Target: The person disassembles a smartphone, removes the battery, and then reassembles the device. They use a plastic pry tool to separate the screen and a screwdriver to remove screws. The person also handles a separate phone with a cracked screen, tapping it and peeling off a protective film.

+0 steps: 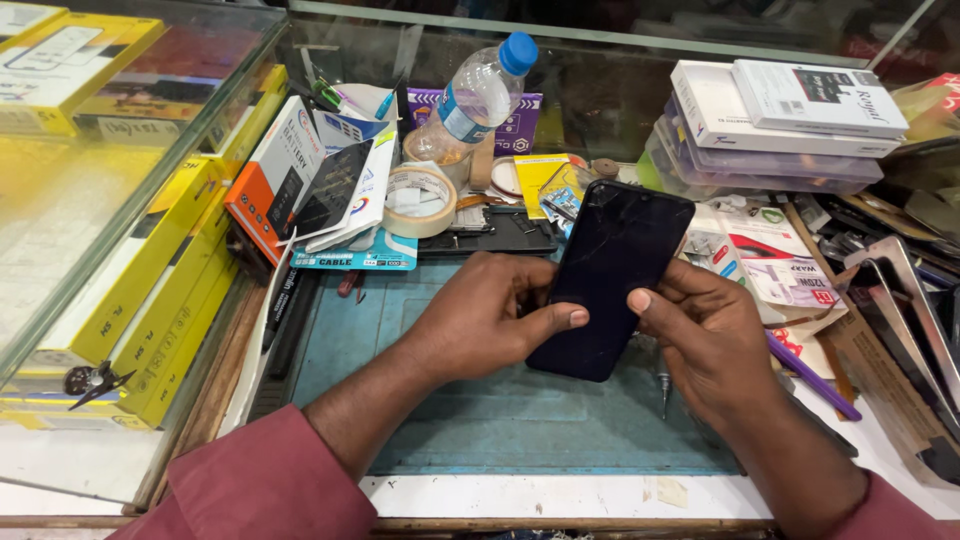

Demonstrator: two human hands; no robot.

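Note:
A black smartphone [612, 272] with a cracked dark face is held tilted above a blue work mat [520, 410]. My left hand [478, 318] grips its left edge, thumb pressed on the lower front. My right hand [708, 335] holds the right edge, thumb resting on the glass. Both sleeves are dark red.
A plastic water bottle [478, 95] leans at the back beside a tape roll [420, 200]. Boxes stack at the left [285, 175] and the back right [790, 110]. A glass case [90, 200] with yellow boxes fills the left. A purple tool [812, 378] and a screwdriver [664, 390] lie at the right.

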